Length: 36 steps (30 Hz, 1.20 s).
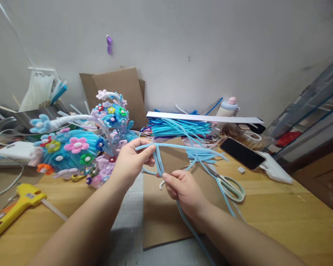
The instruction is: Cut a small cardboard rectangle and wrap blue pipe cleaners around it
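Note:
Light blue pipe cleaners are stretched between my two hands above a cardboard sheet. With thumb and fingers closed, my left hand pinches them where strands cross near the top. Lower and to the right, my right hand grips the folded strands between thumb and fingers. One long end runs out rightward from the left hand, and another hangs below the right hand toward the near edge. A small pale curled piece shows beside the right fingers.
Flower-decorated blue lantern-like crafts stand at left, above a yellow glue gun. Behind my hands lies a pile of blue pipe cleaners. Scissors, a phone and a bottle are at right. A cardboard sheet lies beneath.

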Each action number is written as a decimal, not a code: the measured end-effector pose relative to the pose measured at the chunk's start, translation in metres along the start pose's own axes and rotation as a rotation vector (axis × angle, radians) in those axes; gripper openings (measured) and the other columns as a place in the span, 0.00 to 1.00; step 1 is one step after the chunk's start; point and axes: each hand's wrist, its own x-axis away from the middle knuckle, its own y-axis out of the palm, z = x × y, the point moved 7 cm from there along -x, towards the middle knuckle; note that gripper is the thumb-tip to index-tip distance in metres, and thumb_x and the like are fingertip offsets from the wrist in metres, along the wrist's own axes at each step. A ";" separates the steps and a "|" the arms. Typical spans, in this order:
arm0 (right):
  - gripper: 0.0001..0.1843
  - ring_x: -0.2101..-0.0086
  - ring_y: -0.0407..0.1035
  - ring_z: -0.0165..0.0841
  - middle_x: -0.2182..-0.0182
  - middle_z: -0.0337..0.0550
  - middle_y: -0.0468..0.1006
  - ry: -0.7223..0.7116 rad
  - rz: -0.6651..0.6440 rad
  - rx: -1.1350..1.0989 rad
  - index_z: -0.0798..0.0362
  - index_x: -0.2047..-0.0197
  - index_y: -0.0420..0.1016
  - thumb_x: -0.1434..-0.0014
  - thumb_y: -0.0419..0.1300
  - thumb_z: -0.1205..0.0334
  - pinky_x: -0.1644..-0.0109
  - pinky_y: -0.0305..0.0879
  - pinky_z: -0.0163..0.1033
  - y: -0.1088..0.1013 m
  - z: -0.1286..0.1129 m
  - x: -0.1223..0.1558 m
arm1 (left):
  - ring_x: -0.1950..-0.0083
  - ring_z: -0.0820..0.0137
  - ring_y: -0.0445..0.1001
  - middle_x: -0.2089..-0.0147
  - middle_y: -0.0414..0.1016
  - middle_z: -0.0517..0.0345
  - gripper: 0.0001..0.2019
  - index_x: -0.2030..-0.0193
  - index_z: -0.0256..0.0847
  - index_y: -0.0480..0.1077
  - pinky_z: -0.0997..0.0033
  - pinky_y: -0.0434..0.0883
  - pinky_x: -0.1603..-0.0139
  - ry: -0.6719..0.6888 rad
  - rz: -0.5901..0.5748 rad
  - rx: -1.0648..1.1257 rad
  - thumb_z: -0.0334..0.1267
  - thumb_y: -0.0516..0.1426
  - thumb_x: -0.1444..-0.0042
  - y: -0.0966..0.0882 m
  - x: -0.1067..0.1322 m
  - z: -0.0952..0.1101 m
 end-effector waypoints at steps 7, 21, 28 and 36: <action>0.17 0.86 0.40 0.19 0.89 0.26 0.52 0.016 -0.007 -0.002 0.61 0.71 0.73 0.49 0.63 0.52 0.81 0.34 0.33 0.000 -0.001 0.000 | 0.79 0.75 0.70 0.81 0.70 0.63 0.11 0.68 0.37 0.71 0.79 0.68 0.78 -0.019 -0.102 -0.021 0.44 0.61 0.50 0.006 -0.002 -0.001; 0.18 0.85 0.39 0.20 0.89 0.26 0.50 0.021 0.008 0.041 0.62 0.68 0.75 0.49 0.62 0.51 0.81 0.34 0.33 -0.003 0.003 -0.002 | 0.79 0.74 0.72 0.81 0.72 0.63 0.11 0.67 0.38 0.71 0.77 0.70 0.77 -0.021 -0.110 0.000 0.43 0.63 0.53 0.005 0.001 0.000; 0.21 0.84 0.42 0.22 0.88 0.29 0.50 -0.086 0.134 0.354 0.57 0.82 0.68 0.46 0.58 0.50 0.80 0.37 0.34 -0.014 -0.001 -0.001 | 0.76 0.71 0.74 0.79 0.74 0.60 0.09 0.72 0.38 0.72 0.74 0.73 0.72 -0.049 -0.150 -0.080 0.42 0.64 0.54 0.001 0.000 0.000; 0.22 0.83 0.48 0.24 0.87 0.32 0.56 -0.100 0.046 0.441 0.56 0.80 0.71 0.45 0.56 0.47 0.79 0.45 0.34 -0.008 -0.007 -0.001 | 0.76 0.75 0.70 0.79 0.72 0.62 0.09 0.74 0.38 0.72 0.78 0.67 0.73 0.078 -0.166 -0.171 0.41 0.61 0.50 0.003 0.005 0.015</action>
